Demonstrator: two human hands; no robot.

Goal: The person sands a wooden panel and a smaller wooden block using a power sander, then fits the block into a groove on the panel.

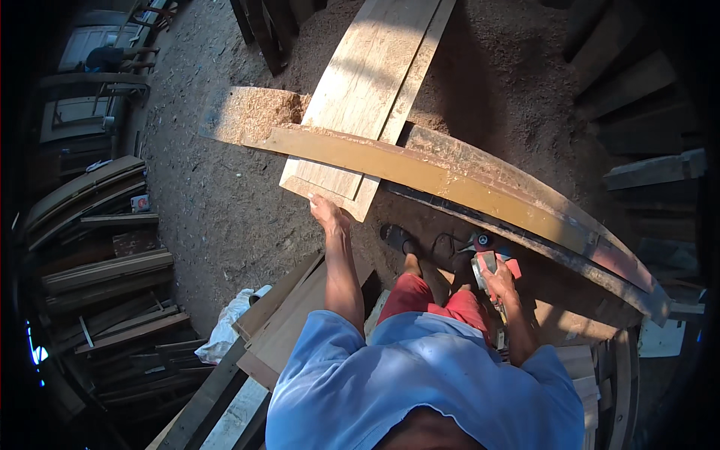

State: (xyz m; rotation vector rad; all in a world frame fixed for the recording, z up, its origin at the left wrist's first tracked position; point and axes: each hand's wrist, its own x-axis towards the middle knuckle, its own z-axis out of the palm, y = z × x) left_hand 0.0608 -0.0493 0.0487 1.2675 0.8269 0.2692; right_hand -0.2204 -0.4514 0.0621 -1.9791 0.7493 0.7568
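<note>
A pale wooden panel [352, 97], with a groove along its length, reaches from the top of the view across a long workbench. Its near end juts out over the bench's yellow-brown front edge [420, 174]. My left hand [328, 213] grips the corner of that end, fingers closed on the rim. Lower down at my right side, my right hand [496, 280] is wrapped around a red and grey handheld power tool [487, 264] with a dark round knob. The tool hangs beside my leg, apart from the panel; its underside is hidden.
Sawdust [259, 112] is heaped on the bench's left end. Stacked boards [289, 330] lean close at my left, beside a white plastic sack [229, 326]. More planks [109, 270] line the far left, and timber [652, 176] stands along the right. A sandalled foot [399, 238] is under the bench.
</note>
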